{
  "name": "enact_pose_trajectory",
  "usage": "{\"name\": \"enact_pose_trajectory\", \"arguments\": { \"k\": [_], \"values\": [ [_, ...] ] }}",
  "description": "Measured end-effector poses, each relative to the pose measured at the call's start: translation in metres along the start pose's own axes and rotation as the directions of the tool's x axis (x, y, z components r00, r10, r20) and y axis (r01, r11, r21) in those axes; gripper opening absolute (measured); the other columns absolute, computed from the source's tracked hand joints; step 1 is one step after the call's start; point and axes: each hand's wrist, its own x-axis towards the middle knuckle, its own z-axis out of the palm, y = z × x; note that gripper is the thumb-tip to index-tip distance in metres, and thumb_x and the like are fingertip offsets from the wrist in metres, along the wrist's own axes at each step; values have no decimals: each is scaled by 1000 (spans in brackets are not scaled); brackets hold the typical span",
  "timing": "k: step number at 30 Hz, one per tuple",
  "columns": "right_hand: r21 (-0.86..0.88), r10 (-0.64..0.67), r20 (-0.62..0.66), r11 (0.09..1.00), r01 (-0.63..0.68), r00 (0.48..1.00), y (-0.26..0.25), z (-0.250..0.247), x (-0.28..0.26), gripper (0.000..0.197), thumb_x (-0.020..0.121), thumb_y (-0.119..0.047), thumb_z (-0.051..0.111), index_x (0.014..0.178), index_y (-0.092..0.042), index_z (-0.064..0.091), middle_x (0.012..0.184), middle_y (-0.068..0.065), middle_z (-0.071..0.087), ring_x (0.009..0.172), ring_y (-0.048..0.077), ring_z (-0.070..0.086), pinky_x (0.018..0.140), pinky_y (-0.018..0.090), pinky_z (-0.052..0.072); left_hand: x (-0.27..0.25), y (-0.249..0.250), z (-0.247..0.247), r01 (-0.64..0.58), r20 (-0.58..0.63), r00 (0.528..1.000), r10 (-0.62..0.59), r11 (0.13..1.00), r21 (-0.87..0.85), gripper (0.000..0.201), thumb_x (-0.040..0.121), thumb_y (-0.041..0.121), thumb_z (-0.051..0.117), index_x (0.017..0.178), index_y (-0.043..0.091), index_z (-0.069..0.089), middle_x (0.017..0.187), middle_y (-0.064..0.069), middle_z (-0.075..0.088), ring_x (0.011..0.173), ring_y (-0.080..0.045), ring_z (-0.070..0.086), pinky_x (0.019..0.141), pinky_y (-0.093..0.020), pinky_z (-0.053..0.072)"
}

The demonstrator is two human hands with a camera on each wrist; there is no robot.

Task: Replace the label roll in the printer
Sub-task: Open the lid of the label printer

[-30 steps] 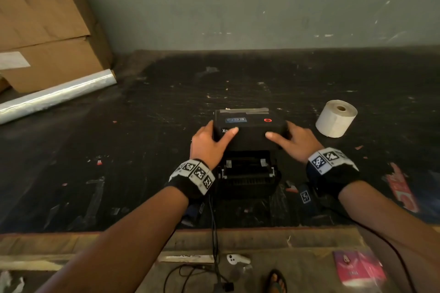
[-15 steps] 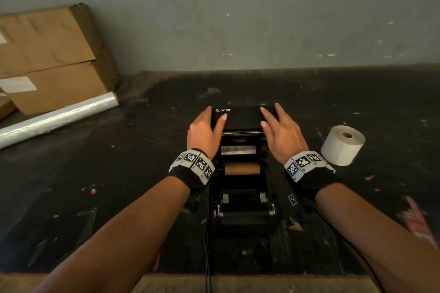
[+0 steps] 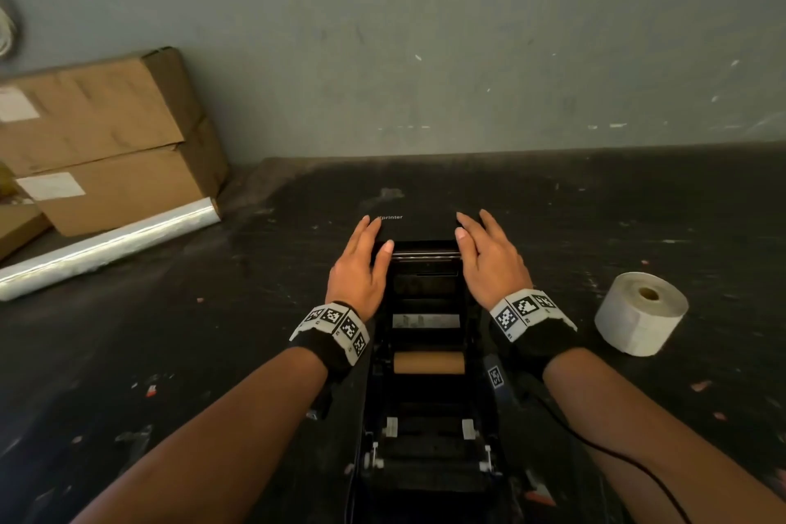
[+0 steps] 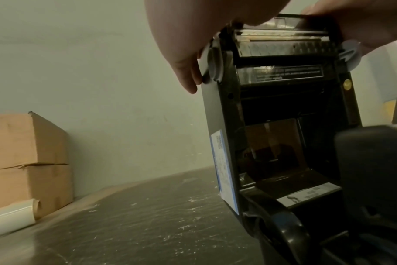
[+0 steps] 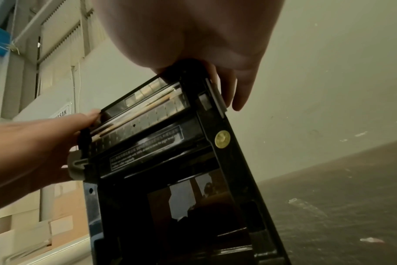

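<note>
The left hand (image 3: pixel 356 268) lies with straight fingers against the left side of the raised printer lid (image 3: pixel 419 225), thumb on its front edge. Between the forearms, down in the open printer (image 3: pixel 425 417), the spent brown core (image 3: pixel 428 362) lies with its long axis across, left to right, nearer the table's front edge than either hand. The right hand (image 3: pixel 489 264) mirrors the left, fingers straight on the lid's right side. The fresh label roll (image 3: pixel 640 313) lies on the table toward its right edge, just right of the right wrist, so that hand is nearer for picking it up.
</note>
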Motion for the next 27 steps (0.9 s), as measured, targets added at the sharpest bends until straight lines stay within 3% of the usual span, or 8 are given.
{"name": "enact_pose_trajectory", "arguments": {
  "k": [10,16,19,21,23,25,27],
  "values": [
    [-1,20,37,1000,-20,999,1,1,13,46,98,-46,22,141,-35,33,158,1,19,140,27,29,107,49,31,12,-2,5,36,7,999,-36,999,-20,51,97,40,36,144,22,31,156,0,26,139,-19,33,110,-35,31],
    [-27,42,228,999,-37,973,8,-13,20,54,99,-43,21,149,-25,14,159,7,12,145,24,17,115,43,19,18,-10,-2,16,53,999,-14,999,-33,52,95,45,40,143,26,33,154,-2,32,139,-20,34,111,-34,30],
    [-7,105,233,994,-106,967,26,-18,3,63,96,-49,26,149,-22,7,156,9,22,142,26,27,115,43,25,5,-19,-8,41,82,996,-31,991,-123,59,93,46,43,145,24,27,148,-6,41,134,-22,42,109,-39,38],
    [-4,202,259,978,-208,944,36,-18,-17,65,94,-53,27,149,-20,14,146,14,42,131,30,43,109,44,34,-14,-29,-8,148,113,985,-131,976,-160,63,92,45,46,145,18,26,144,-9,45,130,-23,46,106,-39,41],
    [-72,295,327,955,-287,898,42,-15,-36,62,95,-52,27,145,-16,27,136,15,52,124,30,50,104,42,38,-37,-46,-4,254,192,953,-233,963,-94,58,92,48,46,139,14,38,133,-11,55,121,-23,54,99,-36,46],
    [-131,312,379,950,-283,871,44,-9,-53,59,96,-49,29,142,-14,34,139,14,49,128,28,46,105,39,35,-59,-59,0,223,264,939,-219,975,16,51,91,50,44,126,14,53,114,-8,67,107,-20,63,89,-31,51],
    [-165,278,414,959,-229,867,43,-2,-68,53,97,-43,32,139,-12,40,139,13,50,128,27,47,103,34,35,-75,-63,5,145,334,931,-150,989,38,48,92,49,44,123,15,56,114,-5,67,106,-18,63,90,-30,51]
  ]
}}
